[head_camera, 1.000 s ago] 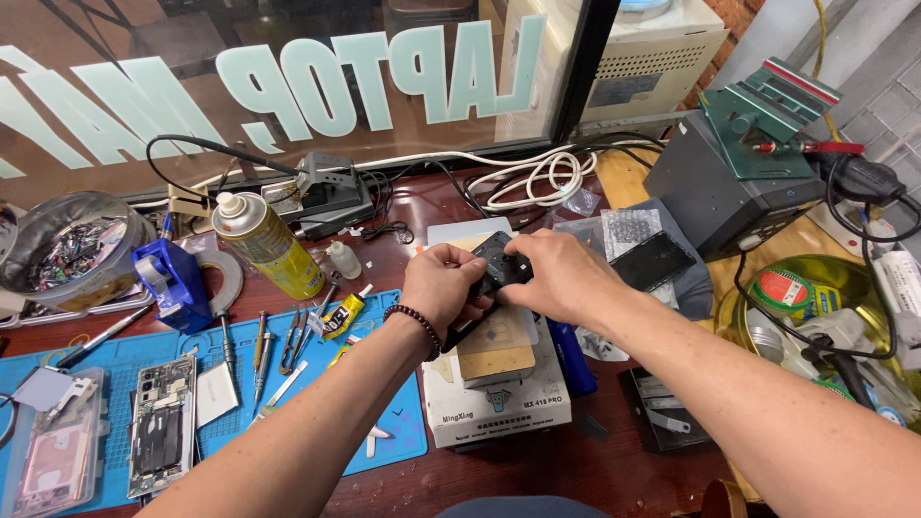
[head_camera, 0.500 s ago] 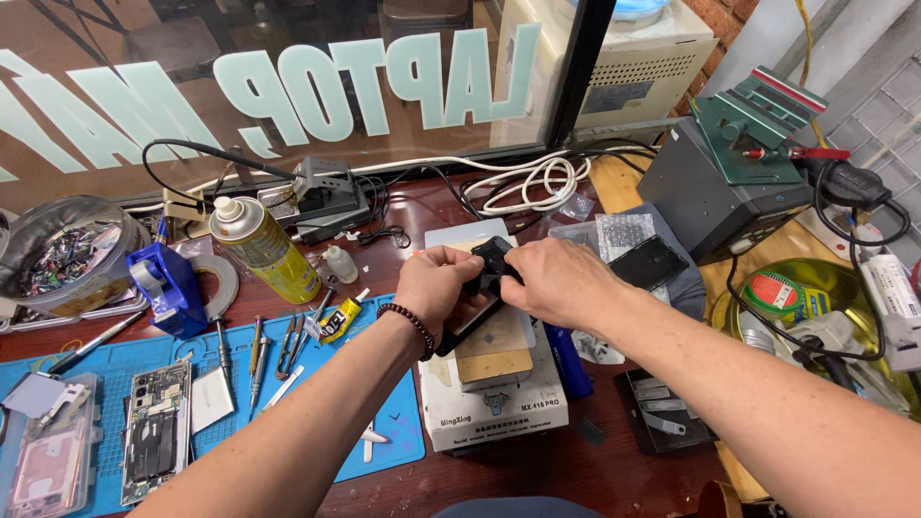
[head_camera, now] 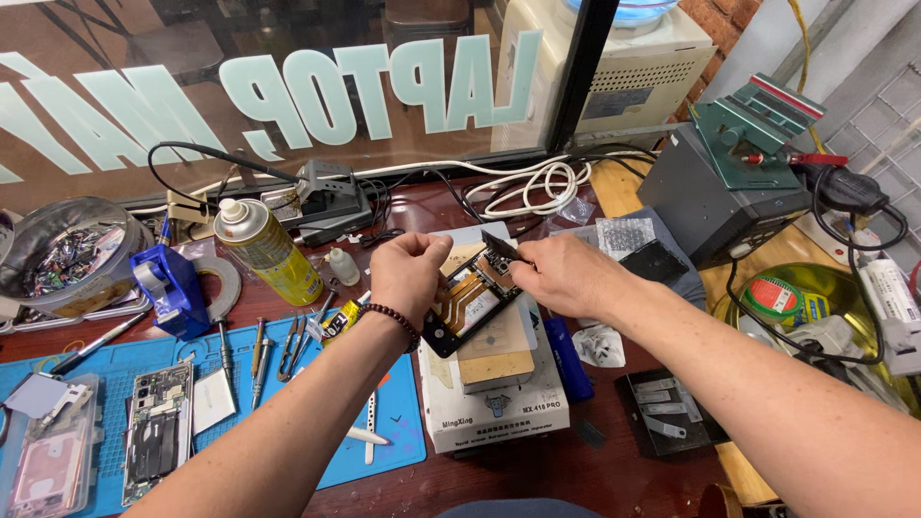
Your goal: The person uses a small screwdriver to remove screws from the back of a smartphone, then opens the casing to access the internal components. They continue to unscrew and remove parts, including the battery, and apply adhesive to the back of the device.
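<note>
While held, phone panel (head_camera: 470, 305) diagonally tilted.

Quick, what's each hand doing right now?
Left hand: closed, holding the opened phone.
Right hand: closed, pinching the phone's top end.

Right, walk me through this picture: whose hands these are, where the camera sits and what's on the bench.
There is no machine here, only a person's two bare hands, filmed by a camera on their head looking down. The left hand and right hand together hold an opened phone above a white box-shaped device. On the blue mat lie small hand tools and another opened phone. Nearby stand a yellow spray can, a blue tape dispenser and a coil of white cable.
</note>
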The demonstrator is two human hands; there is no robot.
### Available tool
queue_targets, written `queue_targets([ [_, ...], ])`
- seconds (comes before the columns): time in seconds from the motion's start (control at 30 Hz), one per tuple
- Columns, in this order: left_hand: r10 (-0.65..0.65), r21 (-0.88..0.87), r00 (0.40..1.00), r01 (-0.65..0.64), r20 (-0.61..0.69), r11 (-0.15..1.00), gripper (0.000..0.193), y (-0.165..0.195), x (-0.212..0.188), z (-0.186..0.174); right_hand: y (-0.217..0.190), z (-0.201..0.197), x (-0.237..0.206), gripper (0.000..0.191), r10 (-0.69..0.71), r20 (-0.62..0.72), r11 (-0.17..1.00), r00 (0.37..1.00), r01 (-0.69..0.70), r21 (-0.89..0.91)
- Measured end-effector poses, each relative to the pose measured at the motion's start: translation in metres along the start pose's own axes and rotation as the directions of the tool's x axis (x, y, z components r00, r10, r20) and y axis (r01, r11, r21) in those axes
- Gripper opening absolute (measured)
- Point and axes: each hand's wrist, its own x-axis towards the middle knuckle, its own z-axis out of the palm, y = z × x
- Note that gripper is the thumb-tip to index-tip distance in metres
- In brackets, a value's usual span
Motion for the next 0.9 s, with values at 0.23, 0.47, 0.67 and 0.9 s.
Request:
queue_targets([
  [0.23,0.271,0.473,0.962,-0.226,-0.028,0.851,0.018,-0.009,0.036,-0.005,0.028,0.011,0.009,0.034,0.01,-0.013,1.0,1.0,-0.009,0.007],
  [0.47,0.393,0.648,0.883,-0.458,0.255,0.608,0.019,0.008,0.048,0.019,0.029,-0.002,0.012,0.037,-0.013,-0.041,0.999,0.999,0.014,0.033],
  [0.67,0.406,0.677,0.855,-0.508,0.323,0.533,0.019,0.008,0.05,0.026,0.034,-0.007,0.019,0.036,0.065,0.013,0.995,0.998,-0.066,0.073],
  [0.9,0.547,0.602,0.785,-0.594,0.29,0.534,0.028,0.009,0.036,0.02,0.029,-0.007,0.023,0.034,0.051,0.015,0.997,0.999,-0.051,0.057],
])
